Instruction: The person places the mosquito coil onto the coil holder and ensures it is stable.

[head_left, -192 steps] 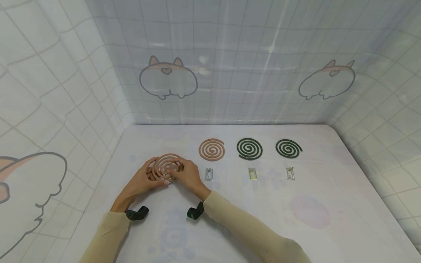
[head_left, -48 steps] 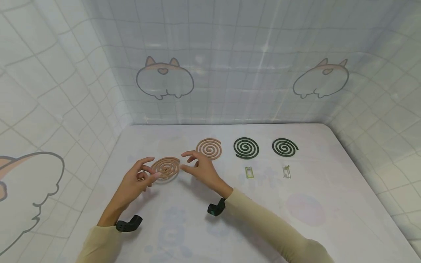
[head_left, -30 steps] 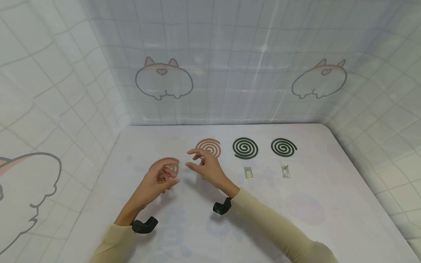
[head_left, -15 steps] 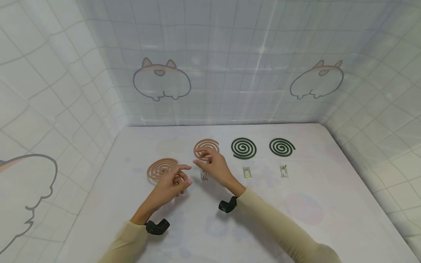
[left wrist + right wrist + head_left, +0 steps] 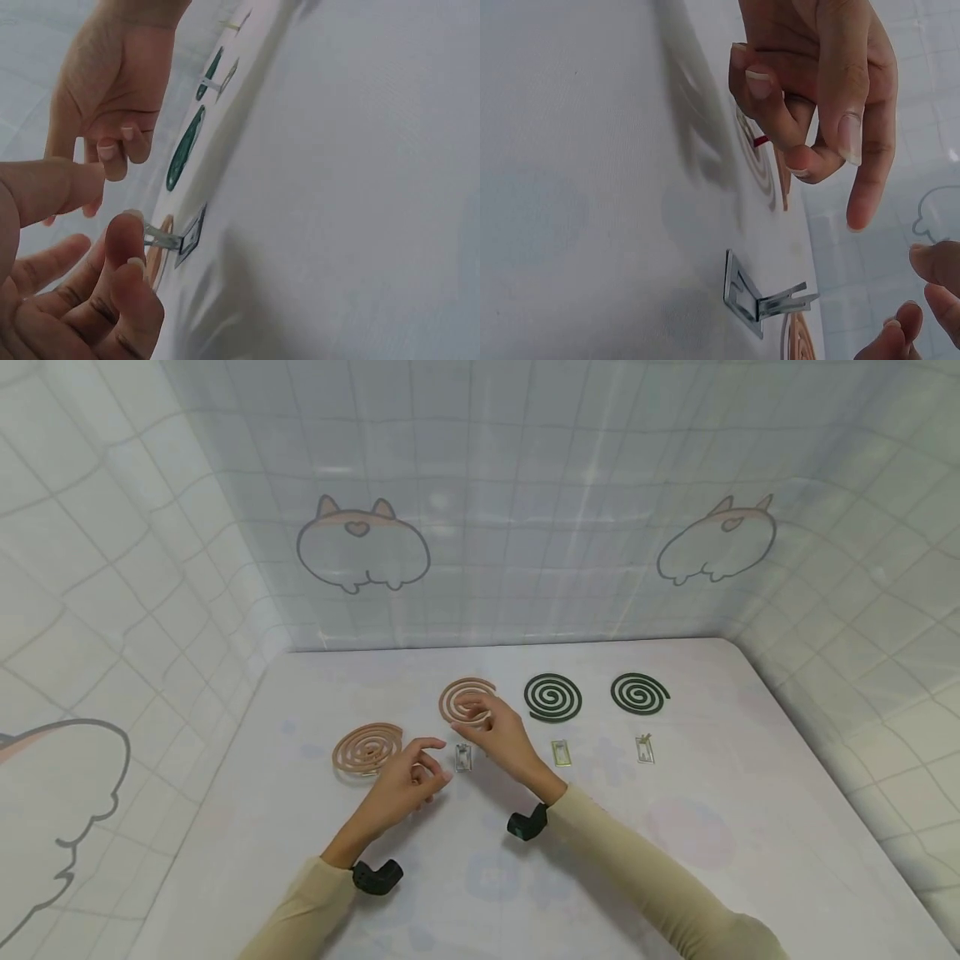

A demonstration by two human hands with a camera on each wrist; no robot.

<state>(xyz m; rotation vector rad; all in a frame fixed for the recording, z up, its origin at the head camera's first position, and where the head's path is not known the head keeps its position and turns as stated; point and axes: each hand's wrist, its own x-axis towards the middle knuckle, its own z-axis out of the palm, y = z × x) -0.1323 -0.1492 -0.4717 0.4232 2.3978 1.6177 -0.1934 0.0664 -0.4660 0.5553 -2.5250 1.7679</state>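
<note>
Two bare hands hang above the white table. My left hand has loosely bent fingers and holds nothing, beside a small metal coil stand. My right hand reaches over a flat brown mosquito coil and covers part of it. In the right wrist view its fingers are apart from the coil and hold nothing. Another brown mosquito coil sits raised on a stand at the left. The stand between the hands has its prong bent upright.
Two dark green mosquito coils lie flat to the right in the back row. In front of them lie a yellowish stand and a silvery stand. Tiled-pattern curtains surround the table.
The left brown coil, earlier held in both hands, now rests raised on its stand, let go. Both hands have moved right, the left beside the middle stand, the right over the second brown coil.
</note>
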